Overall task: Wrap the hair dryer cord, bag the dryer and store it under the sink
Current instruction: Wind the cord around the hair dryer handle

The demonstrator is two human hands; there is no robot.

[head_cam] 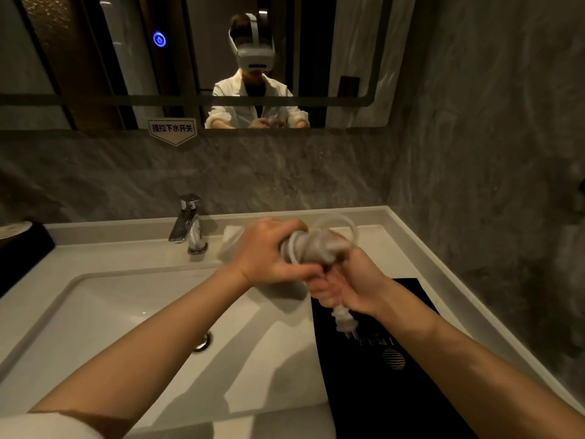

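Observation:
A pale grey hair dryer (319,248) is held above the counter, to the right of the sink basin (126,312). White cord (292,248) is coiled in turns around its body, and a loose loop of cord (343,224) arcs above it. My left hand (269,255) grips the dryer's left end over the coils. Lower down, my right hand (351,289) is closed around the dryer's handle and cord. The white plug (345,321) hangs below my right fist. A black bag (389,359) with a gold emblem lies flat on the counter under my right arm.
A chrome tap (190,226) stands behind the basin, with the drain (202,340) in the basin floor. A white folded item (232,239) sits behind my left hand. A dark tray (22,242) is at the far left. The stone wall and a mirror (190,58) close off the back.

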